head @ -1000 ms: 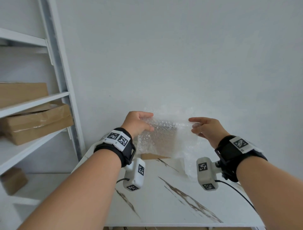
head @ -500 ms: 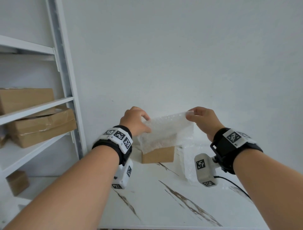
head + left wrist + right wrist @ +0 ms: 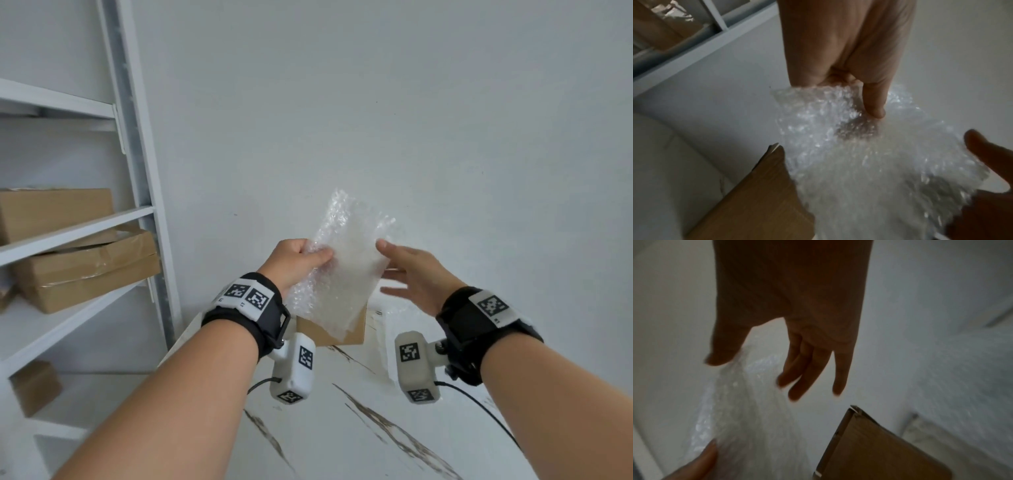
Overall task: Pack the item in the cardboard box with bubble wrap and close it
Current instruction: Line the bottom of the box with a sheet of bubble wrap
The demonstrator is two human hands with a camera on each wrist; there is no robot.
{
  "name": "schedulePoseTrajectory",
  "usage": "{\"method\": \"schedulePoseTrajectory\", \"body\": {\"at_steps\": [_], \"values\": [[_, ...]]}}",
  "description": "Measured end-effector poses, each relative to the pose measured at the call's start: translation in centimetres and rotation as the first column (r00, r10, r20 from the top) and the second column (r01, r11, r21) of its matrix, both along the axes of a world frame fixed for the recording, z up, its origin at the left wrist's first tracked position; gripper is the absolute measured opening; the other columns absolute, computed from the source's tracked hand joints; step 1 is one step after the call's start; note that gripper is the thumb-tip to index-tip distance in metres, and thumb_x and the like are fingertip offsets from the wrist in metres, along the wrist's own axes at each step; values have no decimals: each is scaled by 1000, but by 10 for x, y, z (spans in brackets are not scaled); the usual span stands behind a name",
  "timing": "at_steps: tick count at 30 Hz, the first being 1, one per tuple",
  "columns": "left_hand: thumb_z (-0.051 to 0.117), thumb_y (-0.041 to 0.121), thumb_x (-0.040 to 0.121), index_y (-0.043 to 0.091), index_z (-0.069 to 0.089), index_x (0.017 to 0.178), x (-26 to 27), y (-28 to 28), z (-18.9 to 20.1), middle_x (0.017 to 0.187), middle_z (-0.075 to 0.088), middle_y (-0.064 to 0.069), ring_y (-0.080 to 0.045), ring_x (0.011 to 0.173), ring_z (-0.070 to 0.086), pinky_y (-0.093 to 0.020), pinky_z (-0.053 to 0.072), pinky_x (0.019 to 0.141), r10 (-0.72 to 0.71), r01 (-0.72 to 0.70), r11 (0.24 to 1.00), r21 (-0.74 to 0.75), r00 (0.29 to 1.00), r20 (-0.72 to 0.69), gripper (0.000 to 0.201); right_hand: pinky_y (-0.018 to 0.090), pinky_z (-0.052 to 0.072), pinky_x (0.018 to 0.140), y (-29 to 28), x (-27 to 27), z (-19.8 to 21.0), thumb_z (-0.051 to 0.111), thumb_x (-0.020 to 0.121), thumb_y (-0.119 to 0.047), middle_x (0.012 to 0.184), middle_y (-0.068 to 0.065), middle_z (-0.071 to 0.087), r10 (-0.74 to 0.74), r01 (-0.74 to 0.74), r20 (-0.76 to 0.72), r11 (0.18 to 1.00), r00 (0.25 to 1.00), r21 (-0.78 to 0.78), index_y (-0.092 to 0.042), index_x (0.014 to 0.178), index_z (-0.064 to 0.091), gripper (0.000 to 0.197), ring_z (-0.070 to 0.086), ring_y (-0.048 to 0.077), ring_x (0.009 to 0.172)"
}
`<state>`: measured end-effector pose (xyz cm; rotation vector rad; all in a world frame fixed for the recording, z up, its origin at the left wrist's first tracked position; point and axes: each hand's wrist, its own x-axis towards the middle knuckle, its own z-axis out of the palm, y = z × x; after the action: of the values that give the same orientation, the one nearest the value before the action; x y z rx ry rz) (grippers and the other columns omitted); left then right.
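A sheet of clear bubble wrap (image 3: 342, 270) stands tilted upright in the air, above a small brown cardboard box (image 3: 332, 334) on the table. My left hand (image 3: 318, 257) pinches the sheet's left edge between thumb and fingers; in the left wrist view the thumb of my left hand (image 3: 869, 120) presses on the bubble wrap (image 3: 838, 154) over the cardboard box (image 3: 760, 194). My right hand (image 3: 394, 269) is open beside the sheet's right edge, holding nothing. In the right wrist view my right hand (image 3: 756, 374) shows straight fingers beside the bubble wrap (image 3: 740, 410) and cardboard box (image 3: 869, 451). I cannot see an item inside the wrap.
A white marbled table (image 3: 359, 428) stands against a plain wall. More bubble wrap (image 3: 390, 318) lies on it to the right of the box. White metal shelves (image 3: 78, 229) at the left hold several cardboard boxes (image 3: 89, 270).
Both hands held the wrap stretched flat between them; now my right hand has let go and opened, and my left hand has swung the sheet up on end.
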<state>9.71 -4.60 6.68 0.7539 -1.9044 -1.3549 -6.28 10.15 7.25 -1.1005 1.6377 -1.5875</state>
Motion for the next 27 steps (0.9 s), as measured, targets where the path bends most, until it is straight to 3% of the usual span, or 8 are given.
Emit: {"method": "schedulePoseTrajectory", "body": {"at_steps": [7, 11, 13, 16, 19, 21, 24, 27], "values": [[75, 39, 76, 17, 43, 79, -9, -4, -19, 77, 59, 3, -7, 73, 58, -26, 48, 81, -28, 38, 987, 155, 997, -72, 40, 33, 55, 75, -21, 8, -18, 67, 87, -16, 97, 11, 70, 19, -21, 39, 998, 999, 67, -10, 99, 71, 14, 65, 23, 86], [64, 21, 92, 11, 53, 77, -1, -4, -24, 81, 64, -5, -14, 67, 63, -20, 53, 51, -122, 122, 962, 243, 992, -13, 21, 46, 48, 94, -22, -3, -27, 62, 90, -16, 108, 19, 68, 8, -18, 141, 997, 990, 74, -14, 100, 74, 16, 61, 33, 95], [57, 12, 95, 12, 59, 79, 2, -6, -26, 78, 63, -3, -11, 62, 62, -17, 50, 45, -153, 166, 947, 275, 986, -69, 16, 37, 57, 78, -21, -5, -32, 49, 96, -6, 113, 16, 67, 51, -63, 245, 997, 968, 41, -13, 110, 69, 26, 65, 29, 96], [47, 1, 97, 7, 65, 108, 2, -8, -29, 81, 66, -5, -11, 60, 64, -17, 49, 43, -168, 216, 916, 337, 971, -168, 22, 30, 52, 63, -20, 2, -31, 43, 97, 0, 126, 12, 56, 11, -15, 399, 1000, 917, 8, -6, 129, 53, 35, 60, 24, 93], [36, -6, 94, 6, 63, 96, 1, -9, -32, 72, 64, -6, -11, 46, 62, -17, 47, 39, -184, 246, 898, 364, 963, -197, 29, 32, 52, 69, -24, 1, -34, 44, 92, 1, 127, 17, 50, -107, 83, 455, 994, 884, 73, 5, 134, 45, 42, 56, 30, 108], [36, 2, 91, 7, 60, 87, 0, -7, -33, 73, 60, -7, -15, 47, 61, -19, 48, 41, -145, 214, 884, 415, 971, -191, 25, 36, 56, 65, -28, -5, -38, 40, 87, -4, 126, 16, 55, -131, 95, 502, 991, 855, 97, 6, 121, 55, 38, 58, 33, 113], [49, 24, 90, 13, 61, 86, -4, -3, -33, 78, 59, -5, -20, 62, 61, -22, 52, 50, -162, 184, 886, 425, 983, -87, 17, 29, 49, 58, -30, -9, -39, 41, 87, -26, 78, 5, 66, -91, 23, 478, 989, 874, 146, -12, 78, 58, 24, 63, 26, 70], [65, 9, 87, 19, 59, 98, -9, -1, -36, 93, 61, -5, -20, 80, 62, -26, 53, 58, -138, 136, 923, 360, 990, -20, 16, 29, 50, 59, -30, -3, -41, 59, 85, -20, 93, 7, 67, -20, -36, 280, 980, 960, 193, -17, 90, 63, 7, 63, 25, 81]]}}
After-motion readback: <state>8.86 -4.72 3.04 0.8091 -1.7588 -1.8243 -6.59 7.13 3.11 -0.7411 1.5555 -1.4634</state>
